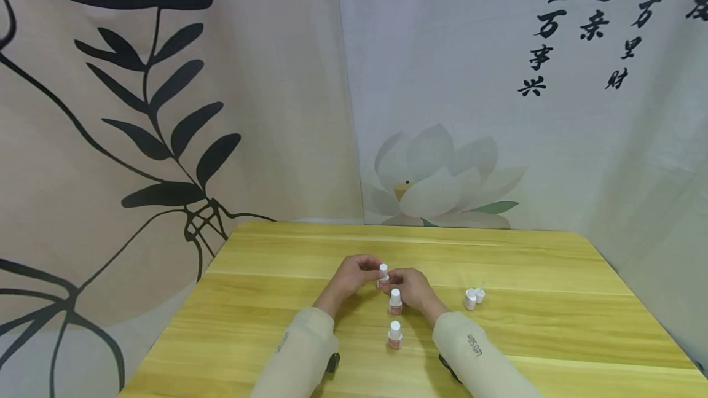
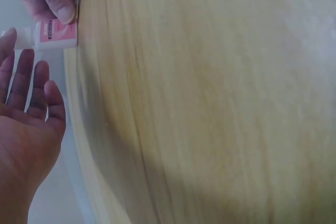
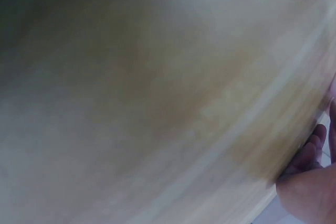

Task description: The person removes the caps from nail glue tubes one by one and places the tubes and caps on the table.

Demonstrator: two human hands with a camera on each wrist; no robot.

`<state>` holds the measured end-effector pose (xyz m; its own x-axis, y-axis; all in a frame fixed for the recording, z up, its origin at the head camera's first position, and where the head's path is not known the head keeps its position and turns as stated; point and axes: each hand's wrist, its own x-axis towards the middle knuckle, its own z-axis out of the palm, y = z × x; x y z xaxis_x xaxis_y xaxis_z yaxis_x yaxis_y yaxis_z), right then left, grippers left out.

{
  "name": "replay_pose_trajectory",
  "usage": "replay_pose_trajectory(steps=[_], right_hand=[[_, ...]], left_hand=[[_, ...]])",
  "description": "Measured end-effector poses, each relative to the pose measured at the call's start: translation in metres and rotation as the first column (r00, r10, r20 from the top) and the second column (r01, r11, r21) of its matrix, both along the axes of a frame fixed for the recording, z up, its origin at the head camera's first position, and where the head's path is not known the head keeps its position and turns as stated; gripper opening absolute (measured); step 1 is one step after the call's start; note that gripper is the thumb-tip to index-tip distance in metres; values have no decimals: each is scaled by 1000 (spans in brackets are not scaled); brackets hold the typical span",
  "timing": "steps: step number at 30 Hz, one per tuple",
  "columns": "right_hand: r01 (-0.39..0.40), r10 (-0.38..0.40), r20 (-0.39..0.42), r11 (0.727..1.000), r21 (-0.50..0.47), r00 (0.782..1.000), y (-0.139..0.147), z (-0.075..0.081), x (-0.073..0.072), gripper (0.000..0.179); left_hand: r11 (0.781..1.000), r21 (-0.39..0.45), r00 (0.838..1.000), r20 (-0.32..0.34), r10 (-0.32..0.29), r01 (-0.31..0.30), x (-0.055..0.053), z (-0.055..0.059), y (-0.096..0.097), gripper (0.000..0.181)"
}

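Sleeves point(image 1: 301, 352) point(image 1: 482, 355), cut off below, lead to hands point(image 1: 353, 276) point(image 1: 415, 289) both pinching one bottle point(image 1: 383, 277), its label point(image 2: 59, 30) partly covered

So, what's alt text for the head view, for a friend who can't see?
The fingers of a person's left hand and right hand meet at a small white-capped bottle with a pink label. Two similar bottles stand closer to the camera on a yellow wood-grain table, with two small white objects to the right.
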<state>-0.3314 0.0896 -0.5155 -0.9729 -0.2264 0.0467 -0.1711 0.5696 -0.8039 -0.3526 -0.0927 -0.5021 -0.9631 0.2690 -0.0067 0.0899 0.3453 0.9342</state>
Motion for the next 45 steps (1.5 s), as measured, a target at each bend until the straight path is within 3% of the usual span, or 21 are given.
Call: replay_pose_trajectory(steps=[29,37,45], right_hand=[[16,-15,-10,999,35,1000,-1,-3,-2,17],[12,-12,-16,999,41,1000,-1,-1,-1,18],[20,-20,-2,999,44,1000,-2,-1,-1,17]], left_hand=[[1000,22,1000,0,2,-2,1,0,1,18],[1000,26,1000,21,4,-5,2,3,1,27],[1000,14,1000,11,3,-3,2,3,1,17]])
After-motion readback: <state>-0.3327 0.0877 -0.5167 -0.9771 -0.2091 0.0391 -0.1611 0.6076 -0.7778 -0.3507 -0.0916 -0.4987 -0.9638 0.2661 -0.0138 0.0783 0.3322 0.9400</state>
